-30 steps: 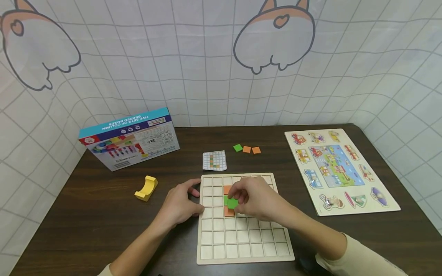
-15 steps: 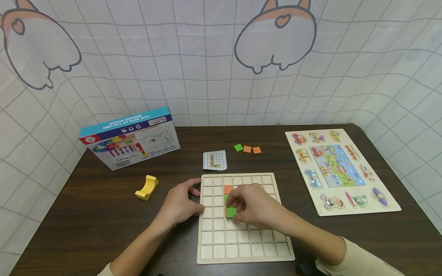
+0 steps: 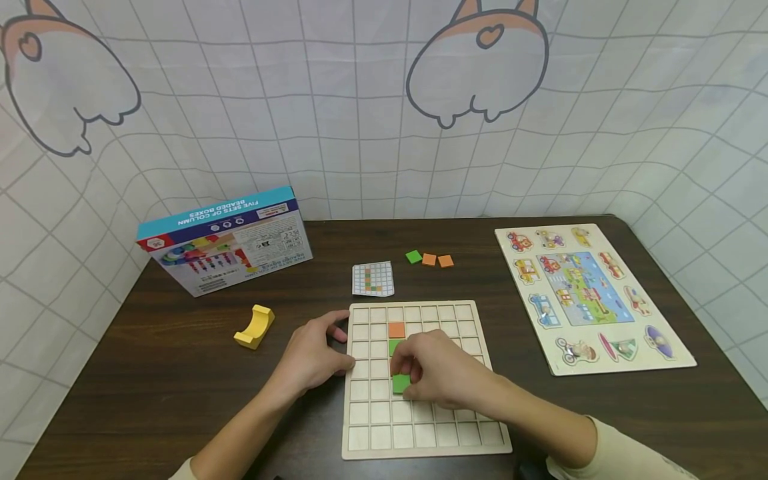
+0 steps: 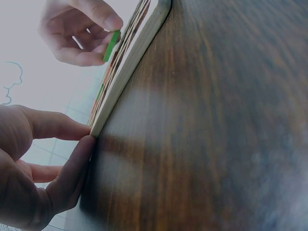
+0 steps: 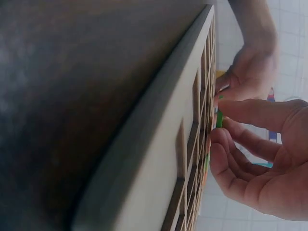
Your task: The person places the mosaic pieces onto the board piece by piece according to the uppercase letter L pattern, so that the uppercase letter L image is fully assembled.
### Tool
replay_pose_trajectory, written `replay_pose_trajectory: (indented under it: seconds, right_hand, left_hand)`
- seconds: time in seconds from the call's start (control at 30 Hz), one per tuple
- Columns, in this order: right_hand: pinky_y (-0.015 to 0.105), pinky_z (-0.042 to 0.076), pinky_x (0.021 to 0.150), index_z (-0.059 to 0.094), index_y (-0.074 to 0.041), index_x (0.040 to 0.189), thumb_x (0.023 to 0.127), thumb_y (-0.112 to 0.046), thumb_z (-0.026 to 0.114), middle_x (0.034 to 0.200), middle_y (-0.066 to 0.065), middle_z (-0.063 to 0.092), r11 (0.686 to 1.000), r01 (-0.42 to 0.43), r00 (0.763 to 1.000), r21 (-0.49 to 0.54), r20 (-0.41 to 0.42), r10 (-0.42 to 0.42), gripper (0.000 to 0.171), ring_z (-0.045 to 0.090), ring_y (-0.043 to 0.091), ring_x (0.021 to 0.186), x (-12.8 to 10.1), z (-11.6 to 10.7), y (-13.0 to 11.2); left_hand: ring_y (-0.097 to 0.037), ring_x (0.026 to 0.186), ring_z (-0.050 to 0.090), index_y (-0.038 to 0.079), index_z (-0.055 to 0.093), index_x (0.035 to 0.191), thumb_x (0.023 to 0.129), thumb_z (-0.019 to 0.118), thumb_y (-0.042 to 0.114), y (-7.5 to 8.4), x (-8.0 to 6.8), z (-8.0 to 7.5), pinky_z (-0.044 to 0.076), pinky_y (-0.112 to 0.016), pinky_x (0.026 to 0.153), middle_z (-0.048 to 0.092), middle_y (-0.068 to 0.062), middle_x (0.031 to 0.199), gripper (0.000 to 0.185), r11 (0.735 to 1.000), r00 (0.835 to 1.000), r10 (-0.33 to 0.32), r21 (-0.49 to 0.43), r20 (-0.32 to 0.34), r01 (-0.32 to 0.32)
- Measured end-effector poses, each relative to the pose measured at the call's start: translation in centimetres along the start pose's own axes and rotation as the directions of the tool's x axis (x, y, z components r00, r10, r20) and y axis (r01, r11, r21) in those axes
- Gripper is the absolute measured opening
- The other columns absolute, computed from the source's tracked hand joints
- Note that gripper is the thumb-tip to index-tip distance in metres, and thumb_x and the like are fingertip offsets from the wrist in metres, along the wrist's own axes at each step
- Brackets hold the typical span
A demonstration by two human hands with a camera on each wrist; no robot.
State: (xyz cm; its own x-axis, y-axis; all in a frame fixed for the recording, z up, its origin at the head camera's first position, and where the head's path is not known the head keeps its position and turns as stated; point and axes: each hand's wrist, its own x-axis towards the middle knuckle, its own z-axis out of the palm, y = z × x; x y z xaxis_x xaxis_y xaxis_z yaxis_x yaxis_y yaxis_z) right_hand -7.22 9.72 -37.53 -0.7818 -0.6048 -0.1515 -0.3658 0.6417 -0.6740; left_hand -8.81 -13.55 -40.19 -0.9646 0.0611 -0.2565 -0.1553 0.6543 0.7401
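Observation:
My right hand pinches a square green tile between thumb and fingers, just over the wooden grid board. The right wrist view shows this tile edge-on at the fingertips. An orange tile lies in the board, with a green tile directly below it, partly covered by the right hand. My left hand rests against the board's left edge, thumb and index finger spread along it. In the left wrist view its fingertips touch the board's rim.
Beyond the board lie a small pattern card, a loose green tile and two orange tiles. A yellow curved block and a printed box are at left, a picture puzzle board at right.
My right hand has moved down the board toward me with the green tile, past the lower orange tile, which is now hidden under the hand. The left hand stays put.

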Motion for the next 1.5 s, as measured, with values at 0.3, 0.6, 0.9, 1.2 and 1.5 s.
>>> replay_pose_trajectory:
  seconds: [0.3,0.6,0.9,1.2,1.5]
  right_hand:
    - [0.022,0.05,0.064,0.073,-0.013,0.087,0.071,0.004,0.085,0.073,-0.005,0.064,1.0,0.02,1.0,-0.02,0.002,-0.02,0.027,0.055,0.004,0.067,0.01,0.4,0.09]
    - [0.021,0.049,0.064,0.073,-0.012,0.086,0.07,0.005,0.084,0.073,-0.004,0.063,0.998,0.045,0.999,-0.041,-0.003,-0.045,0.026,0.055,0.003,0.067,0.07,0.45,0.01]
    - [0.02,0.048,0.063,0.072,-0.011,0.086,0.07,0.005,0.083,0.073,-0.003,0.062,0.996,0.076,0.997,-0.053,-0.002,-0.076,0.025,0.053,0.002,0.066,0.12,0.58,0.01]
    - [0.02,0.049,0.063,0.073,-0.01,0.086,0.07,0.006,0.082,0.073,-0.003,0.063,0.995,0.084,0.996,-0.044,-0.005,-0.085,0.025,0.056,0.005,0.067,0.07,0.68,0.02]
    - [0.02,0.049,0.063,0.073,-0.012,0.087,0.071,0.003,0.083,0.073,-0.004,0.063,0.996,0.069,0.998,-0.058,-0.004,-0.069,0.024,0.054,0.002,0.066,0.01,0.62,0.13]
  left_hand:
    - [-0.019,0.07,0.059,0.011,0.061,0.144,0.068,0.083,-0.001,-0.01,-0.06,0.03,0.049,-0.03,0.058,0.067,-0.005,0.098,0.08,1.0,1.0,0.003,-0.005,-0.001,-0.003]
    - [-0.019,0.071,0.059,0.01,0.06,0.144,0.068,0.082,-0.002,-0.08,-0.09,0.07,0.05,-0.03,0.058,0.067,-0.006,0.099,0.08,1.0,1.0,-0.002,-0.003,0.001,0.002]
    - [-0.018,0.068,0.059,0.01,0.06,0.144,0.068,0.082,-0.002,-0.06,-0.15,0.03,0.05,-0.03,0.056,0.067,-0.006,0.099,0.08,1.0,1.0,-0.003,-0.01,0.002,0.004]
    - [-0.019,0.07,0.059,0.01,0.06,0.144,0.069,0.083,-0.002,0.05,-0.12,0.08,0.05,-0.03,0.057,0.067,-0.006,0.099,0.079,1.0,1.0,-0.009,-0.006,0.006,0.009]
    - [-0.02,0.072,0.059,0.01,0.06,0.144,0.069,0.083,-0.002,0.11,-0.1,0.05,0.05,-0.03,0.057,0.067,-0.006,0.099,0.079,1.0,1.0,-0.004,-0.008,0.007,0.004]
